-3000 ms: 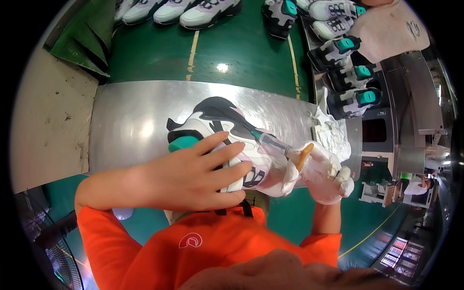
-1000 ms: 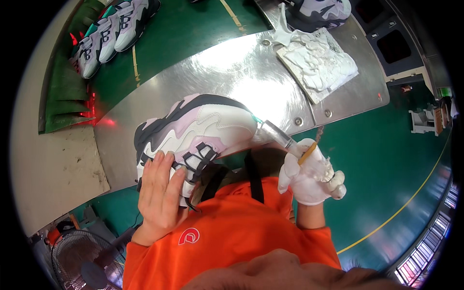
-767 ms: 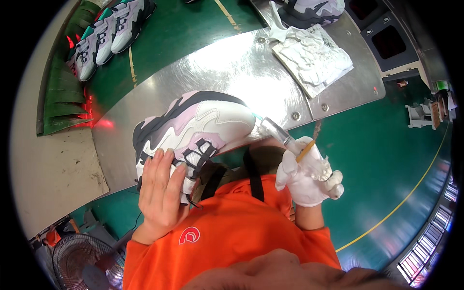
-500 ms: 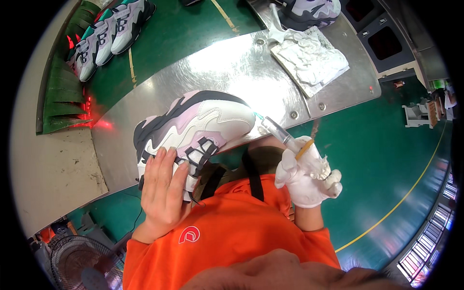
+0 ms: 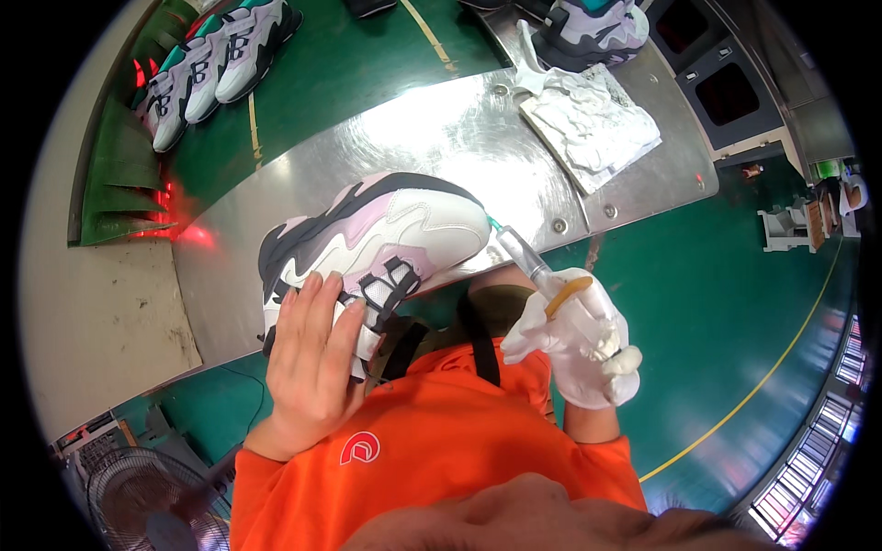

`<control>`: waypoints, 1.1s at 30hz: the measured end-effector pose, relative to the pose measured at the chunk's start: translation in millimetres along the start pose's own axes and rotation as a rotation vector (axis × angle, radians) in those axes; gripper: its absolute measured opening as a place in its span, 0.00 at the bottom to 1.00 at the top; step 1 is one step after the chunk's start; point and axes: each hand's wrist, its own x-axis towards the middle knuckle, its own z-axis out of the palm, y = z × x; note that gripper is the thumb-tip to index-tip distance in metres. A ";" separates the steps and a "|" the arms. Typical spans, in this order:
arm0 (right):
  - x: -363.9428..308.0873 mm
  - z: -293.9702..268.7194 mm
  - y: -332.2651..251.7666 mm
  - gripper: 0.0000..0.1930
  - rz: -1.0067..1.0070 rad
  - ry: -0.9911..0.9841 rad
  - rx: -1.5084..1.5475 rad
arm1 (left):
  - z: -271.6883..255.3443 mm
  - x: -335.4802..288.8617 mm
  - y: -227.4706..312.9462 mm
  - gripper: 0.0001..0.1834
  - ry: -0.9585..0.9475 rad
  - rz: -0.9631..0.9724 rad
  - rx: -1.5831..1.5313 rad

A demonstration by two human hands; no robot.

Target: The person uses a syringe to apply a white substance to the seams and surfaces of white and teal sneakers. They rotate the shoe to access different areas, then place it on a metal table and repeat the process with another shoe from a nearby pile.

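A white, lilac and black sneaker (image 5: 432,225) lies on its side on the metal bench, toe to the right. My bare left hand (image 5: 317,363) is wrapped over its upper near the laces and tongue, pressing it on the bench. In my white-gloved right hand (image 5: 579,340) is a clear syringe (image 5: 522,253) with a green tip, the fingers closed round its barrel. The tip meets the edge of the toe where the upper joins the sole. A tan band sits around the barrel by my gloved fingers.
On the metal bench (image 5: 303,174), a crumpled white cloth (image 5: 597,124) lies on a flat pad at the back right, with another sneaker (image 5: 593,37) behind it. Several finished-looking sneakers (image 5: 248,55) stand on the green conveyor at the far left. A fan (image 5: 156,505) is at the lower left.
My right hand has shifted slightly to the left and down, its glove turning a little. The syringe tip stays by the sneaker's toe. My left hand keeps its hold.
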 end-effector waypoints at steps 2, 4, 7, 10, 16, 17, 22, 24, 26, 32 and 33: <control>1.8 1.9 -1.4 0.50 -0.012 -0.044 -0.020 | -3.5 6.0 -2.4 0.24 -0.019 -0.007 -0.016; 3.6 5.6 -3.1 0.48 0.002 -0.024 -0.025 | -11.2 15.8 -4.3 0.24 -0.052 -0.027 -0.047; 5.9 13.3 -0.6 0.48 0.026 0.057 -0.013 | -21.7 30.2 -8.1 0.25 -0.106 -0.070 -0.102; 8.9 8.9 2.9 0.48 0.006 0.023 -0.074 | -23.7 42.5 -17.6 0.28 -0.125 -0.104 -0.175; 19.7 -18.6 19.2 0.49 -0.010 -0.119 -0.114 | -30.9 74.6 -43.1 0.30 -0.198 -0.247 -0.360; 25.0 -25.8 29.3 0.49 -0.072 -0.202 -0.078 | -31.6 78.8 -46.4 0.30 -0.216 -0.266 -0.396; 40.6 -34.1 55.4 0.46 -0.313 -0.346 -0.063 | -31.4 111.0 -77.9 0.34 -0.457 -0.255 -0.460; 41.6 -44.9 67.6 0.45 -0.310 -0.364 -0.100 | -31.1 130.7 -93.6 0.36 -0.607 -0.251 -0.531; 38.0 -54.8 76.4 0.44 -0.277 -0.376 -0.139 | -38.1 155.2 -115.9 0.39 -0.872 -0.073 -0.631; 32.1 -53.9 85.3 0.42 -0.315 -0.371 -0.281 | -1.3 233.1 -121.2 0.47 -1.090 -0.081 -0.848; 31.5 -54.0 86.0 0.42 -0.336 -0.352 -0.287 | 15.0 249.0 -111.9 0.44 -1.112 -0.025 -0.820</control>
